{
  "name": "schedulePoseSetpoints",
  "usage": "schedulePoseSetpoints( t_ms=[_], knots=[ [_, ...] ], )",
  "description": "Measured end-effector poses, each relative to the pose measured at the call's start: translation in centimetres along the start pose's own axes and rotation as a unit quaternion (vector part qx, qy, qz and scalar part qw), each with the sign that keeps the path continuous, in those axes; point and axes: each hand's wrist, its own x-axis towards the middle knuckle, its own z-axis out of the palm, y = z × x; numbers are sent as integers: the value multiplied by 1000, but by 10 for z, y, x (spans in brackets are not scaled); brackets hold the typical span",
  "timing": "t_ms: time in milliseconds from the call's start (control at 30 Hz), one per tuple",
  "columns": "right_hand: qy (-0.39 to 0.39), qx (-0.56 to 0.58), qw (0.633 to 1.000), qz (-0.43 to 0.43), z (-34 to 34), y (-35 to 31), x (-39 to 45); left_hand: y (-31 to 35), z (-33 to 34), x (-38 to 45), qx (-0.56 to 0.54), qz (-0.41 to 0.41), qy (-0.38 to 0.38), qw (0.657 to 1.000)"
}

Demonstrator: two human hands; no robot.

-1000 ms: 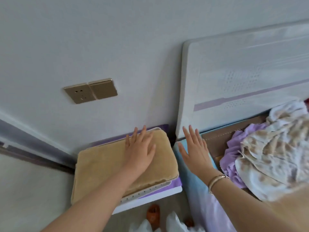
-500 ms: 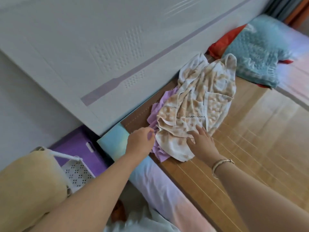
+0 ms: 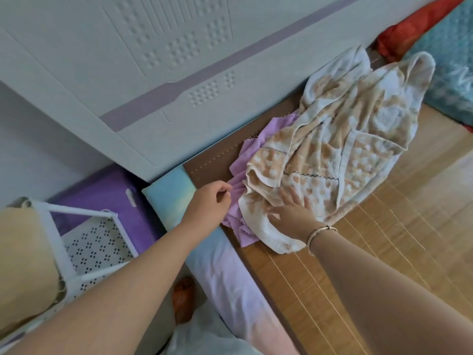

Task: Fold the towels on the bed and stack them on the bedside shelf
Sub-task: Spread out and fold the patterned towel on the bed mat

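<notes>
Left hand (image 3: pixel 208 201) pinches the purple towel (image 3: pixel 236 185) edge with curled fingers, right hand (image 3: pixel 290 213) lies flat, fingers straight, on the crumpled beige-patterned towel (image 3: pixel 345 139) heaped over it on the bed mat (image 3: pixel 384 239) beside the headboard (image 3: pixel 128 73).

Both bare arms reach forward from the lower edge of the view, the left from the lower left, the right from the lower right, and the two hands end up near each other but apart. The left hand (image 3: pixel 210 201) is seen from the back, its fingers curled in with the tips together, pinching the edge of the purple towel (image 3: pixel 239 180). The right hand (image 3: pixel 291 213) lies palm down with its fingers straight and slightly spread, resting flat on the patterned towel (image 3: pixel 332 139); its thumb points toward the left hand. The right wrist wears a thin bracelet (image 3: pixel 318 233). Both forearms are bare and fairly straight.
</notes>
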Motion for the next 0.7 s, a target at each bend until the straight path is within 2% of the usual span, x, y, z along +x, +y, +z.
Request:
schedulePoseSetpoints(
  t_ms=[133, 233, 300, 400, 533, 633, 700],
  knots=[
    [0, 23, 1000, 9, -3, -6, 15, -11, -4, 0, -7, -10, -2, 1000],
    [88, 154, 984, 25, -17, -15, 11, -13, -5, -2, -9, -12, -14, 1000],
    [118, 282, 951, 51, -30, -22, 4, -9, -5, -3, -9, -8, -22, 1000],
    [128, 407, 899, 99, -54, -21, -13, 8, -9, -9, -16, 25, -40, 999],
    [142, 493, 852, 109, -80, -21, -47, 35, -13, -19, -16, 93, -61, 994],
    [173, 574, 791, 117, -98, -24, -87, 59, -20, -31, 1, 157, -85, 984],
    [158, 622, 760, 101, -109, -29, -114, 71, -21, -37, -2, 194, -115, 974]
  ],
)
